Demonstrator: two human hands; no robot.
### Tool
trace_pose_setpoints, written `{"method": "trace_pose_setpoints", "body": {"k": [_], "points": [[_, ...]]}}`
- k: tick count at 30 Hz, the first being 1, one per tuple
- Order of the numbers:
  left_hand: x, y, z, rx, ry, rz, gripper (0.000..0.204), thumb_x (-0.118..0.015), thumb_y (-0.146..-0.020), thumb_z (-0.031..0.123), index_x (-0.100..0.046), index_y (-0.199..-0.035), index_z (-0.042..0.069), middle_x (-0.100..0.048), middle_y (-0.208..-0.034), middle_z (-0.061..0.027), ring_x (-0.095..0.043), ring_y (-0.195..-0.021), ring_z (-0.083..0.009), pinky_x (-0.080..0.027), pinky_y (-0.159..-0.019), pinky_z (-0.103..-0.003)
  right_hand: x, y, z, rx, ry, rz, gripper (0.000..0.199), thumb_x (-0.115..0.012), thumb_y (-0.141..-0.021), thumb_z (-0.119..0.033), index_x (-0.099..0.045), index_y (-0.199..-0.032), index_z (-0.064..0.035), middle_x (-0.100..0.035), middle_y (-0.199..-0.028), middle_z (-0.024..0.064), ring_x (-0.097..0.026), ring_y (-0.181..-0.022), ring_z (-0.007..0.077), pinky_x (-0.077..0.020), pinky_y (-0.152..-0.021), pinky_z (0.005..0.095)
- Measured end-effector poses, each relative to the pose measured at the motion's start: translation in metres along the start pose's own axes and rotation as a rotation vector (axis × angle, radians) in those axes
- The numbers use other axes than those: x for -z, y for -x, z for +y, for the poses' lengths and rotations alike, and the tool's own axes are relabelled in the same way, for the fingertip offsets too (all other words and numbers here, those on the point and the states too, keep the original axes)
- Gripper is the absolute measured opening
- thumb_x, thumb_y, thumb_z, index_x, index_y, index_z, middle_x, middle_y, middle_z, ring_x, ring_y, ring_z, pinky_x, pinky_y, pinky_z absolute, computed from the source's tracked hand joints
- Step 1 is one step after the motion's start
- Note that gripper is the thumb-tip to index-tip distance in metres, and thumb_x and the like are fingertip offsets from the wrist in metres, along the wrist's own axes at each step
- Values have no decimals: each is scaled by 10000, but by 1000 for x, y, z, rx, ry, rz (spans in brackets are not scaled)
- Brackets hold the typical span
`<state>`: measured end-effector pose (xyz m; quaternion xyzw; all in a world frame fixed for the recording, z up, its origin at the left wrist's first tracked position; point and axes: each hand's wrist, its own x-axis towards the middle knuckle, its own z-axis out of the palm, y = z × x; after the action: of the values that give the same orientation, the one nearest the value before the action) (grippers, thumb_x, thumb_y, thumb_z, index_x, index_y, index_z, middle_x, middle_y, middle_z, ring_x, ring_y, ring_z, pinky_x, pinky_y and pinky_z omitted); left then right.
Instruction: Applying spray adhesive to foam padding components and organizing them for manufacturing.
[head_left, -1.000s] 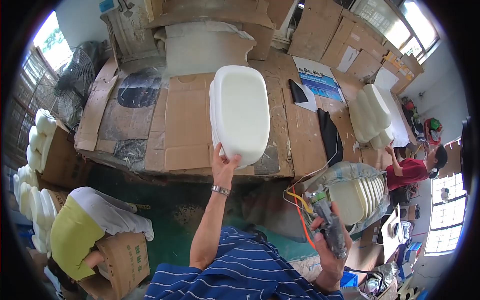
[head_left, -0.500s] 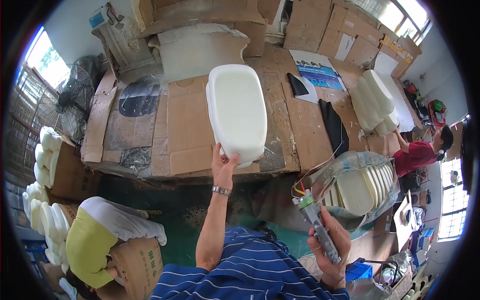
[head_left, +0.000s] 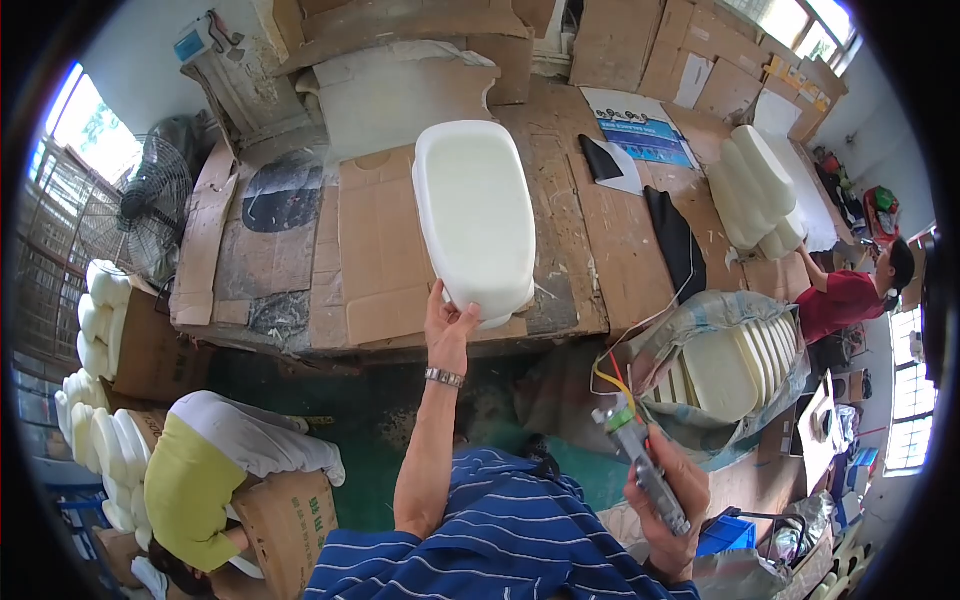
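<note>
White tub (head_left: 474, 220) gripped by left hand (head_left: 448, 325); right hand (head_left: 668, 495) clenched on grey tool (head_left: 645, 470); sack (head_left: 660, 350) of white tubs

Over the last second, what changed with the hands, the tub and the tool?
Little. The right hand has swung the grey tool from upright to leaning up-left, and sits slightly further from the sack of white parts. The left hand still grips the near edge of the white tub on the cardboard-covered bench; the tub has not shifted. Nothing was picked up or released.
</note>
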<state>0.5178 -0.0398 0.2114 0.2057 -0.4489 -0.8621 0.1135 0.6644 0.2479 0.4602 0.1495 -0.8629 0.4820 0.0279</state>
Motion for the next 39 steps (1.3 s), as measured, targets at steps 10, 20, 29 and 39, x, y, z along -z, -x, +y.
{"method": "trace_pose_setpoints", "body": {"k": [10,20,29,39], "points": [[0,3,-4,-9,51,0,899,-760,-881,33,-213,-1593,69,-603,-1154,-106,-626,-1055,-203,-561,-899,-382,8,19,6,-79,1,54,642,-765,-723,26,-591,-1340,59,-681,-997,194,-666,-850,251,-526,-792,324],[1,10,-25,-12,258,18,604,-734,-894,1,-387,-1388,-16,-602,-1156,-89,-630,-1077,-196,-565,-973,-394,19,24,15,-107,-22,17,546,-774,-818,-140,-619,-1296,73,-715,-981,176,-682,-831,203,-521,-789,306],[4,9,-29,-20,364,-25,516,-742,-885,1,-438,-1302,0,-611,-1183,-86,-638,-1092,-188,-565,-974,-367,26,29,14,-113,1,38,549,-775,-778,-158,-641,-1256,77,-717,-993,197,-681,-827,218,-520,-783,311],[3,11,-27,-21,385,-10,547,-754,-872,-8,-431,-1313,-4,-603,-1201,-87,-633,-1095,-186,-565,-968,-356,40,27,19,-91,43,13,592,-776,-738,-125,-634,-1278,70,-673,-898,178,-641,-769,235,-495,-728,310]]}}
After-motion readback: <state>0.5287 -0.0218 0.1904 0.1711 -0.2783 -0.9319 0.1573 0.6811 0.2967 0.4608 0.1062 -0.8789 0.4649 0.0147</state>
